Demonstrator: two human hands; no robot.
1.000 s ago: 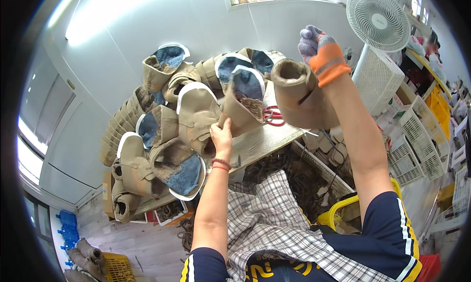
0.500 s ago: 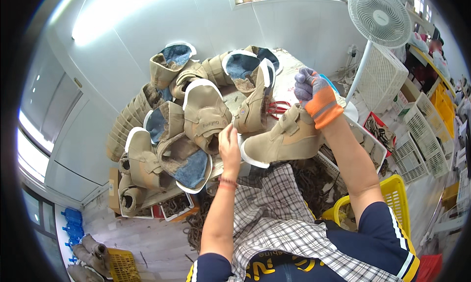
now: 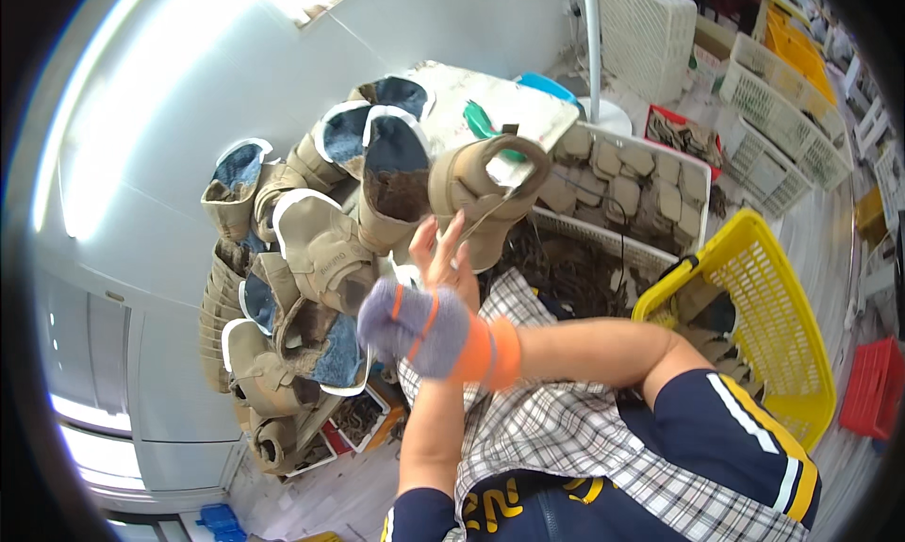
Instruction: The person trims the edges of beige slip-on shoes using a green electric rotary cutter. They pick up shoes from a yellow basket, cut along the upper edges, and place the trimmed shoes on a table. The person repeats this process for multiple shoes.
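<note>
A tan shoe (image 3: 457,179) with a strap stands at the table's near edge, its opening facing up and right. A thin strand (image 3: 495,207) runs slantwise over its side. Against the shoe's lower side my bare left hand (image 3: 445,254) has its fingers stretched and spread. My right hand (image 3: 415,330), in a grey and orange glove, crosses over my left wrist with its fingers curled closed; what they hold, if anything, is hidden. To the left lies a heap of similar tan shoes (image 3: 320,250) with white soles and blue fuzzy linings.
Beyond the shoe are a green object (image 3: 479,120) and a blue basin (image 3: 549,87). A white crate (image 3: 693,156) of beige pieces stands right of the table, with a yellow basket (image 3: 782,325) nearer me. The white fan pole (image 3: 592,42) rises behind.
My gloved right hand has come down and left from the far right, across my left wrist. The shoe has been turned upright, opening upward. The view has swung to the right.
</note>
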